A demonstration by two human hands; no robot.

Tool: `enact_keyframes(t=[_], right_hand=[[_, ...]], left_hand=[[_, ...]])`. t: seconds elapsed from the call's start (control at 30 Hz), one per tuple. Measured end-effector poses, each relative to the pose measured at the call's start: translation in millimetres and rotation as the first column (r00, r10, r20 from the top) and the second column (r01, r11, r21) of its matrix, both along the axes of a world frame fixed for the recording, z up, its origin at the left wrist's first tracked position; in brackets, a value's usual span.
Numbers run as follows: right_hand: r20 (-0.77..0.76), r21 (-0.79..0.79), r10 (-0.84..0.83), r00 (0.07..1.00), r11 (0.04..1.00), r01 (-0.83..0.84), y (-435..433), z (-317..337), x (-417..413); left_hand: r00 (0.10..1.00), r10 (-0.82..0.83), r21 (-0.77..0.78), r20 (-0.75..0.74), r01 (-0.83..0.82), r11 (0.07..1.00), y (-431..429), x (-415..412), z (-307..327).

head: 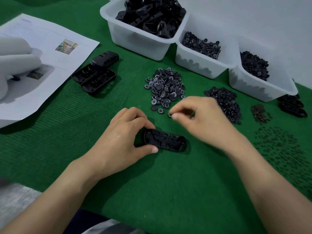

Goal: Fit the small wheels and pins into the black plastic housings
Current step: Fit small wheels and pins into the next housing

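On the green bench [152, 191] the left hand [125, 137] holds a black housing [164, 141] by its left end. The thumb is on the near edge and the fingers curl over the far edge, so this grip is closed on the housing. The housing lies flat on the bench, open side up, in front of the person.

The right hand [202, 119] is just beyond the housing. Its grip pinches a small wheel [169, 115] between thumb and forefinger, though the fingers are blurred.

Just behind lies a heap of wheels [164, 86] with white numbers, and a heap of plain discs [222, 102] lies to its right. Scattered pins [283, 152] cover the bench at the far right. Spare housings [96, 73] lie beside a printed sheet [50, 56] on the left. White tubs [140, 43] of black parts stand along the back.
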State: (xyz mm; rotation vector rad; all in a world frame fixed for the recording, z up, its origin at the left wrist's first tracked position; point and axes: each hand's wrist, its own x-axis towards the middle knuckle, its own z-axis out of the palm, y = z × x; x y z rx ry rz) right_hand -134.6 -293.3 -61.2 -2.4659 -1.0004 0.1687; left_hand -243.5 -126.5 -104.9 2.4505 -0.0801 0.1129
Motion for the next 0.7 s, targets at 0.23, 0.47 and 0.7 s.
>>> enact_keyframes(t=[0.23, 0.47, 0.7], right_hand=[[0.000, -0.037, -0.081, 0.997, 0.996, 0.081, -2.6, -23.7, 11.4], [-0.078, 0.038, -0.009, 0.997, 0.999, 0.012, -10.6, -22.3, 7.2], [-0.075, 0.086, 0.004, 0.997, 0.996, 0.003, -15.4, -26.1, 4.3]], left_hand=[[1.000, 0.004, 0.000, -0.005, -0.004, 1.000, 1.0, -0.5, -0.2], [1.000, 0.011, -0.005, -0.003, -0.011, 1.000, 0.5, -0.7, 0.3], [1.000, 0.016, -0.011, -0.008, -0.016, 1.000, 0.1, -0.2, 1.4]])
